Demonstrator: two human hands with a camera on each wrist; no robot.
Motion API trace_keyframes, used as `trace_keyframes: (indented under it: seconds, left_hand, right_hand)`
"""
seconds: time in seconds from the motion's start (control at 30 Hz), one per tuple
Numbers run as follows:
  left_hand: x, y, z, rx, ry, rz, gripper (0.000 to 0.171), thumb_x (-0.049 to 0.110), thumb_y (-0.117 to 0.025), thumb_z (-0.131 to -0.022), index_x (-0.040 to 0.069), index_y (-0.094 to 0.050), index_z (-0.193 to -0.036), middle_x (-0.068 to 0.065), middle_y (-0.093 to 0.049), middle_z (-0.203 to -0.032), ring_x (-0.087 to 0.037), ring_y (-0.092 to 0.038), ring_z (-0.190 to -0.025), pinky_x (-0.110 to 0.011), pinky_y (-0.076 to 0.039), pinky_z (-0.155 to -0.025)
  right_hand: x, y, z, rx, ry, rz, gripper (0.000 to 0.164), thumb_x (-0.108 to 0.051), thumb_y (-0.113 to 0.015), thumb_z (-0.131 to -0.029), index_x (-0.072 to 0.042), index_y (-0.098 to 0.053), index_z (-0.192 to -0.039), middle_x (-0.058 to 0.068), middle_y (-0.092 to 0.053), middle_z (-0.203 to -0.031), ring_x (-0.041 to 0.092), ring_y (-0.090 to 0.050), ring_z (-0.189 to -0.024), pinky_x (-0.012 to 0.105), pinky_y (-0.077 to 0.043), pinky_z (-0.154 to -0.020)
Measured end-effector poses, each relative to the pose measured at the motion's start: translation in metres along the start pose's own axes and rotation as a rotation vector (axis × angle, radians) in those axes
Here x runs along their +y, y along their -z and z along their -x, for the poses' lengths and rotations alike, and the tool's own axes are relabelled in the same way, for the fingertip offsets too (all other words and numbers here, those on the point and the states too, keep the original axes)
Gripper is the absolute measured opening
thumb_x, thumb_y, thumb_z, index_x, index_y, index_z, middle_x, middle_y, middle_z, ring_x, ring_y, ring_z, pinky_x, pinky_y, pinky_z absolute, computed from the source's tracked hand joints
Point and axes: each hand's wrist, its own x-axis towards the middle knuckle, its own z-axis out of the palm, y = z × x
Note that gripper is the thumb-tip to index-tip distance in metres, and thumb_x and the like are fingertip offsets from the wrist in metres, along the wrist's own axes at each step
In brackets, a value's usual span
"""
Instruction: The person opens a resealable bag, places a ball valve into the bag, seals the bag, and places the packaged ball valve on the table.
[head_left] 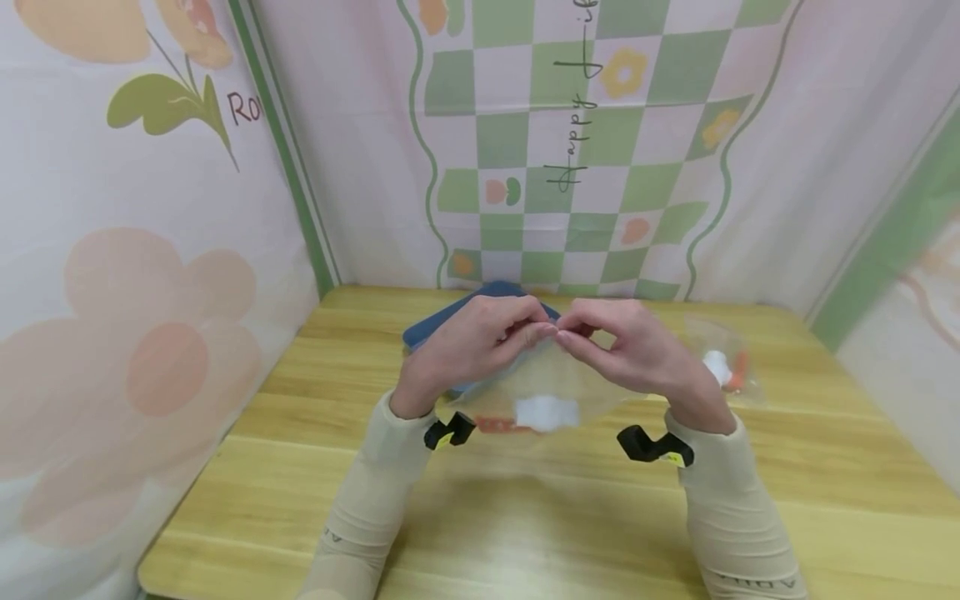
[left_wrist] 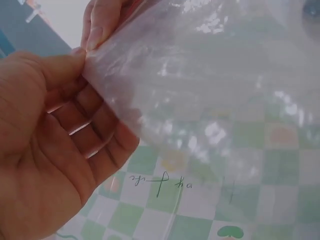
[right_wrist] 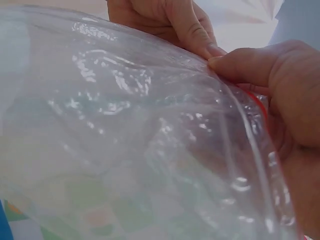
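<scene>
Thumb and fingers of my left hand [head_left: 480,342] pinch the upper edge of a clear zip-top bag [head_left: 543,379]. Right beside them my right hand [head_left: 630,343] pinches the same edge, fingertips meeting at the middle in the head view. The bag hangs below both hands, over the wooden table. At its lower part show a white piece [head_left: 547,412] and an orange-red strip [head_left: 498,425]. In the right wrist view a red line [right_wrist: 261,105] runs along the bag's edge by my fingers. Shiny creased film [left_wrist: 200,85] fills much of the left wrist view.
Behind my left hand lies a blue tray [head_left: 435,327], partly hidden. A second clear bag [head_left: 716,333] with a white piece and an orange piece rests on the table [head_left: 825,483] at right. Patterned cloth walls [head_left: 360,167] stand at the back and sides.
</scene>
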Motion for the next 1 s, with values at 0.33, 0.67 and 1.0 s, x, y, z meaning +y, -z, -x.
trace_keyframes:
  seconds: [0.33,0.67,1.0]
  left_hand:
    - [0.002,0.000,-0.001,0.013,-0.010,0.043,0.008,0.016,-0.060,-0.091,0.013,-0.063,-0.098,0.004,-0.063,-0.086,0.003,-0.048,-0.070,-0.015,-0.042,-0.063]
    - [0.004,-0.002,-0.001,0.020,0.008,0.020,0.008,0.012,-0.060,-0.091,0.009,-0.063,-0.097,0.001,-0.063,-0.086,-0.001,-0.050,-0.069,-0.015,-0.043,-0.065]
    - [0.003,-0.002,0.000,0.017,0.001,-0.019,0.006,0.012,-0.058,-0.091,0.008,-0.062,-0.094,0.001,-0.062,-0.083,-0.003,-0.048,-0.066,-0.022,-0.046,-0.063]
  right_hand:
    - [-0.012,0.006,-0.005,0.006,-0.012,-0.015,0.014,-0.018,-0.059,-0.091,-0.007,-0.063,-0.083,-0.001,-0.059,-0.071,0.004,-0.053,-0.067,0.013,-0.042,-0.066]
    - [-0.021,0.006,-0.010,0.011,-0.055,-0.029,0.009,0.002,-0.065,-0.083,-0.006,-0.062,-0.081,0.000,-0.059,-0.070,0.004,-0.055,-0.066,0.014,-0.043,-0.062]
    - [-0.021,0.006,-0.011,-0.008,-0.107,-0.057,0.027,0.017,-0.064,-0.074,-0.008,-0.063,-0.083,0.002,-0.061,-0.072,0.005,-0.057,-0.067,0.015,-0.045,-0.063]
